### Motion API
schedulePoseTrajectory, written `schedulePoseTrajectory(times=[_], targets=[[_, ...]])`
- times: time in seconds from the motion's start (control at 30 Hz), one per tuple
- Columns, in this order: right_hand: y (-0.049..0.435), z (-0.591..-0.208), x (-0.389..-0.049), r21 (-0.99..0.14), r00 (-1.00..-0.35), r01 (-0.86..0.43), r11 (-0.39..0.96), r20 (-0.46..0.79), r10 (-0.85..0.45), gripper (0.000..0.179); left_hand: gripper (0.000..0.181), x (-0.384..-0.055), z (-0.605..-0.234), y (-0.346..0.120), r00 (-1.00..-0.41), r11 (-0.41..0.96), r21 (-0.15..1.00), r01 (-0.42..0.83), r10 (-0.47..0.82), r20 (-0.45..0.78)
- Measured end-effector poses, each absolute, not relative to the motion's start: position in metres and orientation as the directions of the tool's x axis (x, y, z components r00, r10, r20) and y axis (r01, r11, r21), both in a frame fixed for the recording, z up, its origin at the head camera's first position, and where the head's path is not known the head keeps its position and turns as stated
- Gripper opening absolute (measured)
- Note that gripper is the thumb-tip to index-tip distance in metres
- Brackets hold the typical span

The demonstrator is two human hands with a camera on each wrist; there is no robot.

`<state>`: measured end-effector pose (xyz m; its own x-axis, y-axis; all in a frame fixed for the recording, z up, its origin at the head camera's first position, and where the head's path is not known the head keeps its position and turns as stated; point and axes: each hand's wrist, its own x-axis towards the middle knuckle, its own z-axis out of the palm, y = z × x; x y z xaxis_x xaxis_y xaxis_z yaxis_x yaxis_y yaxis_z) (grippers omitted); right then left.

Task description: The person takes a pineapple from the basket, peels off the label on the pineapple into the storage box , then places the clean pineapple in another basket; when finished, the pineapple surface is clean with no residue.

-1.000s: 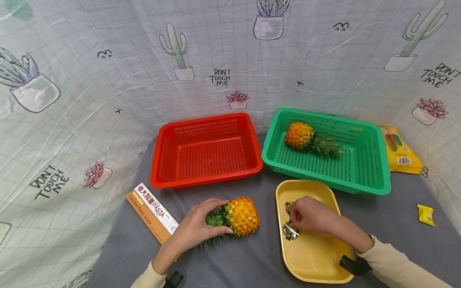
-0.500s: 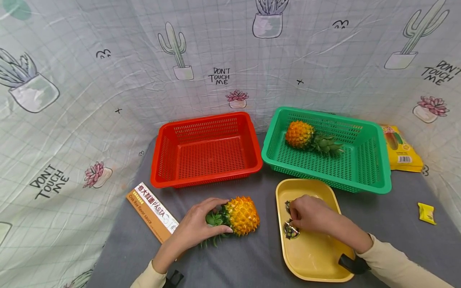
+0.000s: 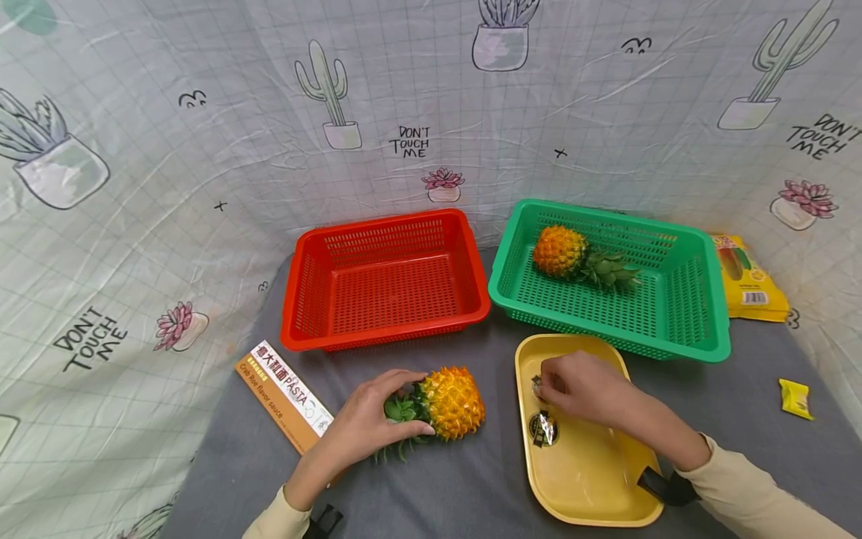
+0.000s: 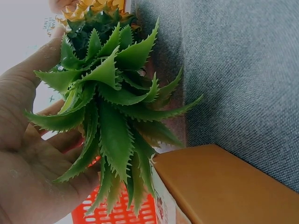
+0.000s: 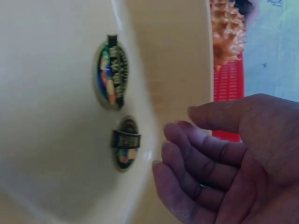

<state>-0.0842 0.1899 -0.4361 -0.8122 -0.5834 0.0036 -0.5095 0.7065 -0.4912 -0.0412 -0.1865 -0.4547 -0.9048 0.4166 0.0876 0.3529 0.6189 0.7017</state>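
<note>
A pineapple [image 3: 453, 403] lies on its side on the grey cloth, leafy crown to the left. My left hand [image 3: 367, 419] grips it where the crown meets the fruit, thumb on the near side; in the left wrist view the green leaves [image 4: 112, 116] hang beside the palm. Over the yellow tray [image 3: 592, 479] is my right hand [image 3: 582, 389], its fingers loosely bent. Nothing shows between its thumb and fingers in the right wrist view. Two dark oval labels [image 3: 542, 429] with coloured pictures lie at the tray's left side, close to the fingertips; the farther one is partly hidden.
A red basket [image 3: 397, 299] stands at the back left. Beside it, a green basket [image 3: 606, 322] holds another pineapple [image 3: 560, 252]. A pasta box [image 3: 286, 397] lies left of my left hand. To the right are a yellow bag [image 3: 750, 288] and a small yellow packet [image 3: 797, 399].
My right hand has risen slightly and shifted away from the nearer label, which now shows more fully. The left hand and the pineapple have stayed in place.
</note>
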Motion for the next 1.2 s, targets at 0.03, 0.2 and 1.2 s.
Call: schedulePoseTrajectory(times=[0.03,0.2,1.2], targets=[[0.189,-0.434,-0.084,-0.497,-0.808,-0.520,0.695,0.024,-0.588,0.030,0.072,-0.041,-0.454,-0.186,-0.905,0.619,0.701,0.353,0.416,0.088],[0.184,-0.426,-0.087,-0.532,-0.785,-0.557,0.638,0.084,-0.614,0.028,0.071,-0.041,-0.453,-0.187,-0.906,0.620,0.702,0.350,0.415,0.085],[0.124,-0.401,-0.088,-0.529,-0.757,-0.613,0.587,0.181,-0.627,0.061,0.070,-0.041,-0.453,-0.186,-0.908,0.615,0.714,0.335,0.413,0.070]])
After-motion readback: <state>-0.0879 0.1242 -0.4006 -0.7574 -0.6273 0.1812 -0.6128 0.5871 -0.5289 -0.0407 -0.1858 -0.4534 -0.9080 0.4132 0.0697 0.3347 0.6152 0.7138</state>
